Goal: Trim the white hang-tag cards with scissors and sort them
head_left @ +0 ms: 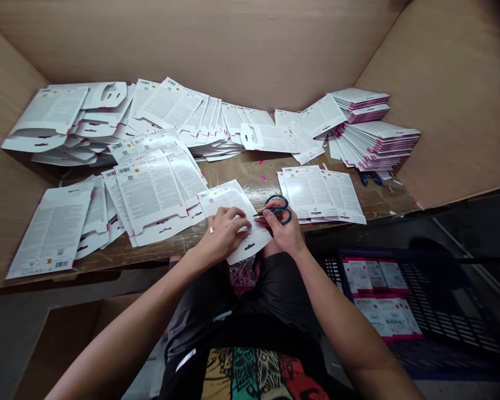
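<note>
Tall panels of plain brown cardboard (216, 50) wall in a worn brown surface (250, 166) with a glossy finish, rising from 10 o'clock through 12 to 2 o'clock, with upright creases at the two far corners. Pale light glints off the surface near the center, while the area beneath it sits in shadow. An open brown cardboard box (58, 344) stands at 7 o'clock beside a grey, smooth floor (8, 328). At 4 o'clock, a dark blue plastic basket (445, 311) with slotted sides sits low, near a thin, pale rod (489, 280) lying slantwise.
</note>
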The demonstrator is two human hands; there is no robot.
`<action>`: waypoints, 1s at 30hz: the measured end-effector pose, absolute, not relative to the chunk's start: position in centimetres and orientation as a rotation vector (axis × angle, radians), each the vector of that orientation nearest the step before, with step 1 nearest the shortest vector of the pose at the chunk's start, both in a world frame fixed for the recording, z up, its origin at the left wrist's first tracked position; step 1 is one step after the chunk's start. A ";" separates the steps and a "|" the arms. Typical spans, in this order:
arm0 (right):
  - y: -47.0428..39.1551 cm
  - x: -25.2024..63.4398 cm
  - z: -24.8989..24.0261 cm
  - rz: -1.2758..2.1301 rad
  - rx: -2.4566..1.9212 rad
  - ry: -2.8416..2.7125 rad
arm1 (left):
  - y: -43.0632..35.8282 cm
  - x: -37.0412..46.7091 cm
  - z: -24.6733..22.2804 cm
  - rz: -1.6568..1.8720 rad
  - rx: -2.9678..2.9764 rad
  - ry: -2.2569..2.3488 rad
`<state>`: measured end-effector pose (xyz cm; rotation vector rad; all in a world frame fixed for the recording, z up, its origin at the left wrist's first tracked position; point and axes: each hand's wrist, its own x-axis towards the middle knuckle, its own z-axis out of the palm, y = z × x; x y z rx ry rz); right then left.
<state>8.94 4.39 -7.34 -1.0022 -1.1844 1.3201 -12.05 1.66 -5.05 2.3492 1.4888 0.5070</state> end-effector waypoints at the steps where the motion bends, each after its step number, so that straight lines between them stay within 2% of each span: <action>1: 4.3 8.9 -7.6 1.308 -0.987 -1.208 | 1.7 -11.7 -4.4 0.484 2.319 1.521; 4: 3.8 9.2 -8.2 1.234 -0.929 -1.384 | 1.2 -12.5 -1.5 0.476 2.215 1.337; 7: 3.7 9.8 -8.1 1.077 -0.862 -1.649 | -1.0 -14.9 1.3 0.299 2.070 0.596; 8: 3.6 10.0 -8.0 1.016 -0.838 -1.730 | -2.0 -15.4 1.6 0.272 2.011 0.480; 9: 3.6 10.2 -7.8 0.959 -0.814 -1.804 | -3.0 -15.5 1.5 0.305 1.990 0.526; 12: 3.3 10.6 -7.0 0.835 -0.759 -1.975 | -5.3 -14.3 -1.3 0.589 2.100 1.271; 14: 2.9 11.0 -6.6 0.783 -0.713 -2.103 | -5.7 -13.3 -4.0 0.628 2.261 1.549; 17: 2.4 12.1 -6.0 0.609 -0.597 -2.387 | -5.2 -13.4 -6.4 0.609 2.464 1.475; 21: 2.6 12.6 -6.0 0.389 -0.525 -2.547 | -4.1 -15.3 -6.2 0.701 2.467 1.306; 25: 3.7 10.8 -6.8 0.430 -0.818 -2.355 | -3.4 -15.5 -5.9 0.784 2.369 1.375; 30: 3.9 8.4 -7.6 0.259 -1.160 -2.257 | -3.4 -15.8 -7.6 0.730 2.591 1.380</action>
